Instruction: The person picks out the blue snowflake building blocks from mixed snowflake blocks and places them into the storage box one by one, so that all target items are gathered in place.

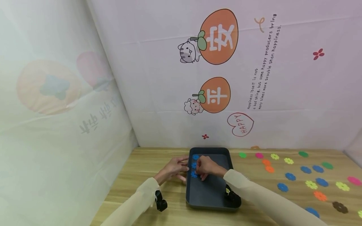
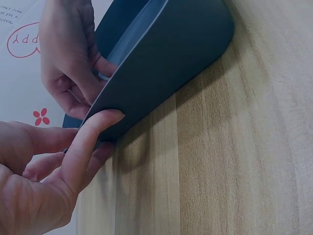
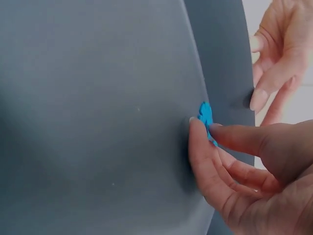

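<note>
A dark grey tray (image 1: 209, 194) lies on the wooden table, with three blue flower-shaped pieces (image 1: 196, 157) in a column along its left side. My right hand (image 1: 208, 166) is inside the tray beside them. In the right wrist view, thumb and fingertips pinch a blue flower-shaped piece (image 3: 205, 113) low against the tray's side wall. From outside, my left hand (image 1: 173, 168) steadies the tray's left wall, fingers spread. Its thumb (image 2: 93, 132) lies along the outer wall in the left wrist view.
Loose flower-shaped pieces in several colours are scattered right of the tray, among them blue (image 1: 282, 187), orange (image 1: 320, 196), yellow (image 1: 311, 184) and brown (image 1: 340, 207). A printed white cloth (image 1: 158, 94) hangs behind the table, and another (image 1: 65, 150) at the left.
</note>
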Motion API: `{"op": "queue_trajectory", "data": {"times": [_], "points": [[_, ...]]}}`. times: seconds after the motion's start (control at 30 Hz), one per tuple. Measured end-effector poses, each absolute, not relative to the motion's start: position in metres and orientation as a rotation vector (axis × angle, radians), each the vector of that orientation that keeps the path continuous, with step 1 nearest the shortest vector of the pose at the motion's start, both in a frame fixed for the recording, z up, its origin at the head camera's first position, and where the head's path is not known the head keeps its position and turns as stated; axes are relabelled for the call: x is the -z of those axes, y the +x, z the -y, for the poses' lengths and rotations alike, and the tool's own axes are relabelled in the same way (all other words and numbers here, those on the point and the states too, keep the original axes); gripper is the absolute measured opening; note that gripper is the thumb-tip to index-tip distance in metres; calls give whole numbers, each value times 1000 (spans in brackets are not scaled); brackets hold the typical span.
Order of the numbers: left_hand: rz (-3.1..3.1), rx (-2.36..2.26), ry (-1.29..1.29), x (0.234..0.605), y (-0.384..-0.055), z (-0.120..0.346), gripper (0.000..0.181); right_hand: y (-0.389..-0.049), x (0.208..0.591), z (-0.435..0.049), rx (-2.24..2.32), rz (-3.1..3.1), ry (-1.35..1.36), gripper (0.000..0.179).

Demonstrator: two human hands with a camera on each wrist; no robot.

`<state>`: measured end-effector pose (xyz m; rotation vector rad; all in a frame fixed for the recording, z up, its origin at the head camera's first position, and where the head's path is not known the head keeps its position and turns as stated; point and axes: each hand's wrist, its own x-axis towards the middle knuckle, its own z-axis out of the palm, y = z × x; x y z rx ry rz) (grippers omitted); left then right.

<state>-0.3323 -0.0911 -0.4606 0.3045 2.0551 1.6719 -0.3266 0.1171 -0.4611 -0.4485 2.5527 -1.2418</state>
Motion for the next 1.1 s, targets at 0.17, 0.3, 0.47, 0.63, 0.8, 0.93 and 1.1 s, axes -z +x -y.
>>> {"op": "queue_trajectory", "data": {"times": [0.17,0.3,0.47,0.63,0.8,0.93,1.1], "points": [[-2044,-1662,317,463,-333,92,64,-329,454,-126,1232,-2553,-520,9],[-2039,-1666,320,462,-333,93,64,-335,446,-134,1223,-2557,-524,5],[-2048,-1664,319,459,-333,93,64,-339,441,-142,1260,-2536,-586,8],[-2054,-1659,317,460,-333,92,64,-340,438,-155,1286,-2505,-687,11],[-2058,-1662,312,461,-333,91,65,-339,432,-175,1284,-2475,-788,15],[-2063,-1662,321,460,-332,91,65,-342,430,-196,1322,-2441,-872,20],[-2056,-1664,321,461,-332,91,65,-343,427,-221,1332,-2407,-971,17]]}}
